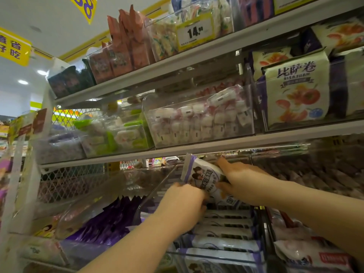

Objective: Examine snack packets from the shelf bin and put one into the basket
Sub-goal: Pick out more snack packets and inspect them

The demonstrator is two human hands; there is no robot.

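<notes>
Reaching into the clear shelf bin (155,191), the left hand (183,205) dips curled fingers among the upright row of packets (226,231). Whether its grip holds one I cannot tell, since the fingertips are hidden. Just to its right, one snack packet (202,177) is raised above the row, tilted, close under the shelf edge. It is white with purple borders, two cartoon faces and dark lettering. It looks light, soft and crinkly, with film that is likely slippery and contents that may crush, so a gentle pinch across the flat sides seems best. The right hand (244,180) has its grip closed on this packet, fingers over the top, thumb beneath. No basket is in view.
</notes>
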